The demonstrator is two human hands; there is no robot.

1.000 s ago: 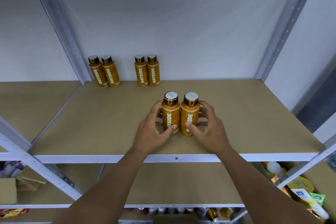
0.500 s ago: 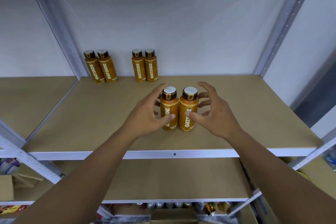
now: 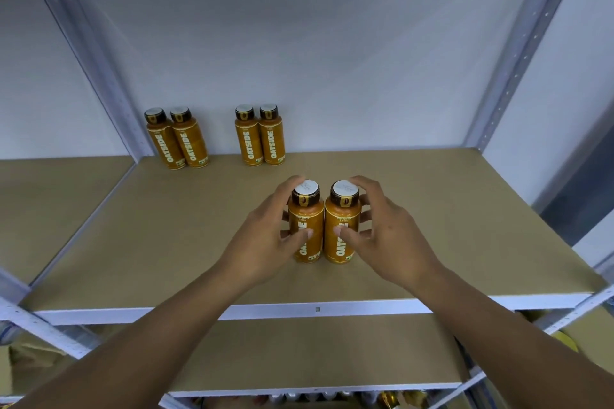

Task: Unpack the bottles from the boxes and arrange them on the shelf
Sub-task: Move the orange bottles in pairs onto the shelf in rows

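Two orange Oatside bottles stand side by side near the middle of the brown shelf board [image 3: 448, 226]. My left hand [image 3: 265, 242] curls round the left bottle [image 3: 305, 219], thumb across its label. My right hand [image 3: 388, 236] curls round the right bottle [image 3: 342, 226] the same way. Both bottles are upright and touch each other. At the back of the shelf stand two more pairs of the same bottles: a left pair [image 3: 177, 139] by the metal upright and a middle pair [image 3: 260, 136] against the wall.
Grey metal uprights [image 3: 99, 60] frame the shelf on both sides, and a white front rail [image 3: 332, 309] runs along its edge. A lower shelf board [image 3: 315, 352] lies beneath. Small bottles and packets show at the bottom edge and far right.
Half a second ago both hands had loosened with fingers spread beside the bottles. Now they grip the pair again, and the pair sits slightly further back than one second ago.
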